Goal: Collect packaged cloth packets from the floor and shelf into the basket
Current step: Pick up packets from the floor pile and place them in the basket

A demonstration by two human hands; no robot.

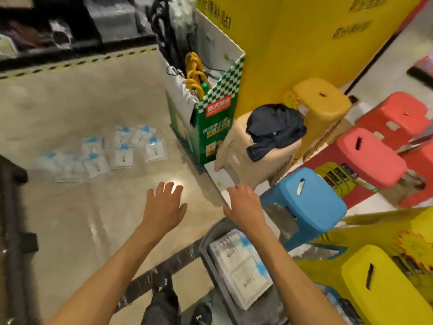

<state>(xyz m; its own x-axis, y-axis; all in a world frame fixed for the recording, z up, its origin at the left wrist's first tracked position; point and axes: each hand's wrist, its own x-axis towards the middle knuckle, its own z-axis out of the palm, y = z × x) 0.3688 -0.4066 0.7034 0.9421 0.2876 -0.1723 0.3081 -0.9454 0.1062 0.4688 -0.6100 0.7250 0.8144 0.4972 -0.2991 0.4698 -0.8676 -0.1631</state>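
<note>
Both hands out, empty: left hand (164, 202) fingers spread wide, right hand (243, 205) fingers loose. I'd say I'm between loads. Next comes a reach toward the packets (112, 153) scattered on the floor, left of centre. They're flat, clear and blue-tabbed, and they overlap, so likely slippery. The basket (206, 242) at bottom centre holds some.

forearms (121, 261): bare | trousers (161, 308): dark | shoe (202, 315): black, pale marking
</note>
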